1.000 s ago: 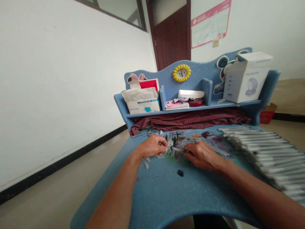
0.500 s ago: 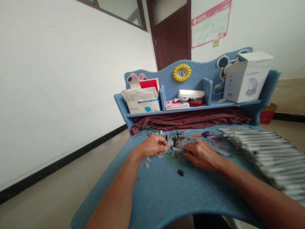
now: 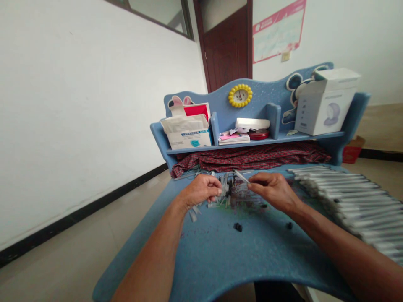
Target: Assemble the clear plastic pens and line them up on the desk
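Note:
My right hand (image 3: 274, 191) pinches one end of a thin whitish, pen-like tube (image 3: 241, 176) between thumb and fingers. The tube slants up to the left, above the loose pieces. Close by on the left, my left hand (image 3: 203, 189) is closed, thumb against fingers, at the edge of the pile; what it holds, if anything, I cannot make out. Between the hands lies a scatter of thin clear and dark plastic pieces (image 3: 226, 191). Small black pieces (image 3: 238, 227) rest nearer to me, and another black piece (image 3: 289, 225) lies below my right wrist.
Many grey-white pen-like tubes (image 3: 362, 201) are piled in a row on the right of the blue desk (image 3: 220, 256). Behind runs a checked cloth (image 3: 252, 156) under a shelf with a mask box (image 3: 189, 134) and a white carton (image 3: 327, 102). A wall stands to the left.
My right hand has risen and shifted right from the pile, and the tube in it now tilts upward. My left hand has hardly moved. The black piece below my right wrist has come into view.

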